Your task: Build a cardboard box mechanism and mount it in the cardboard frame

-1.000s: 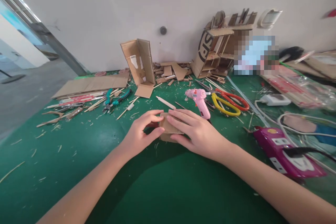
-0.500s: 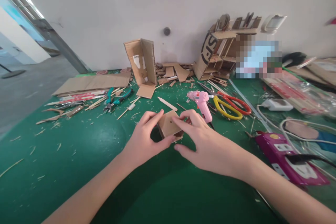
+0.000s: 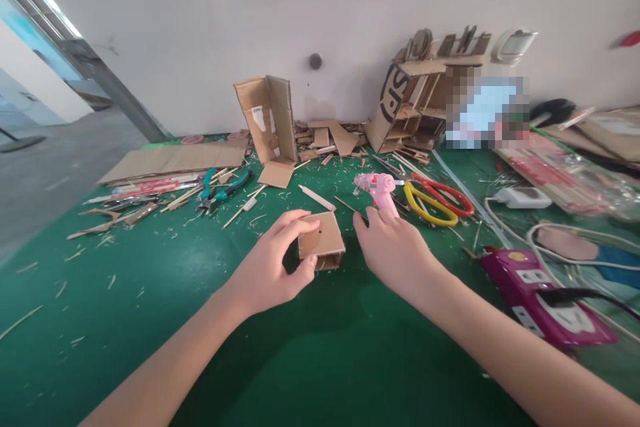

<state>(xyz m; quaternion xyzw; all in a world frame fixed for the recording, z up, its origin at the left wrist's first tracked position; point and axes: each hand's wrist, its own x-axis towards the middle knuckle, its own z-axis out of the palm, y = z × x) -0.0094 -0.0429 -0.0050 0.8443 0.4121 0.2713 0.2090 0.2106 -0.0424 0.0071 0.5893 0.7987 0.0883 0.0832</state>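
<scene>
A small cardboard box (image 3: 327,237) with a dark hole in its top and an open near side sits on the green tabletop. My left hand (image 3: 273,263) grips it from the left, fingers on the top and thumb at the near edge. My right hand (image 3: 395,243) is apart from the box, with fingers stretched toward the handle of a pink glue gun (image 3: 383,188). Its fingertips overlap the lower handle in view; whether they touch it is unclear. A thin stick (image 3: 345,203) lies just beyond that hand, and a white pen-like stick (image 3: 317,198) lies behind the box.
Scissors with red and yellow handles (image 3: 431,213) lie right of the glue gun. Teal-handled pliers (image 3: 230,188) are at left. Behind stand an open cardboard piece (image 3: 283,120) and a shelved cardboard structure (image 3: 393,107). A purple power strip (image 3: 520,280) with cables sits at right.
My right hand has left the box and moved right and forward to the glue gun. The box has turned slightly, and my left hand has stayed on it.
</scene>
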